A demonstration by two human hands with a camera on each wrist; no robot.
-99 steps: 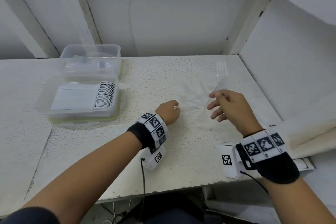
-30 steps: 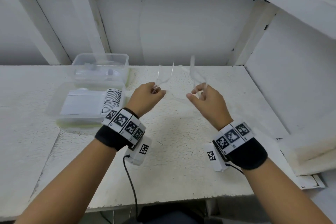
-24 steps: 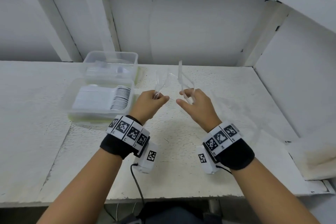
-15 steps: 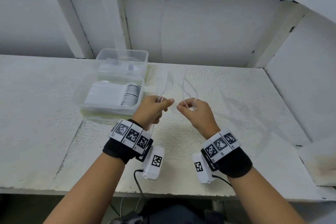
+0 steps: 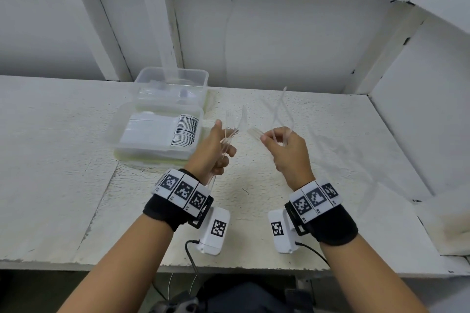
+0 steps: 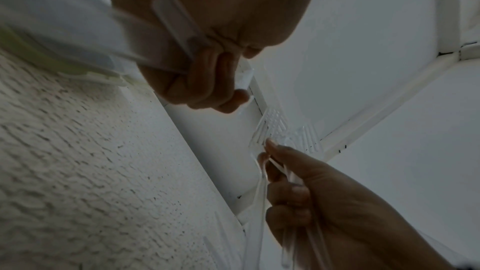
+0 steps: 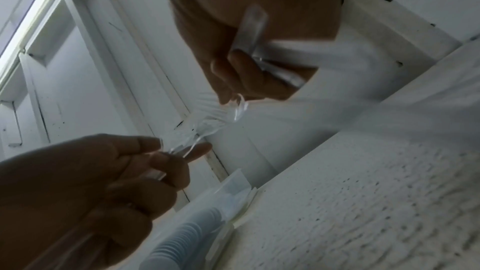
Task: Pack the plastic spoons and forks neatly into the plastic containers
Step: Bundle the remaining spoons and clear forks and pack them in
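My left hand (image 5: 225,140) grips a small bunch of clear plastic forks (image 5: 235,121) by their handles, tines up, just right of the near container. My right hand (image 5: 276,136) pinches several more clear forks (image 5: 279,109), their handles sticking up and their tines (image 5: 254,132) pointing left towards the left hand. In the right wrist view the two bunches' tines (image 7: 205,122) almost touch. The near clear container (image 5: 122,150) holds a neat row of stacked white spoons (image 5: 184,131). A second clear container (image 5: 203,79) behind it holds clear cutlery.
Both containers stand on a rough white table (image 5: 63,185), left of centre. White walls (image 5: 292,46) close the back and the right side. The table's front edge (image 5: 229,265) runs under my wrists. A cable (image 5: 190,249) hangs from the left wrist camera.
Both hands lifted clear cutlery off the right of the table and carried it left, next to the near container. They have drawn close, and the left hand now holds its forks lower on the handles.
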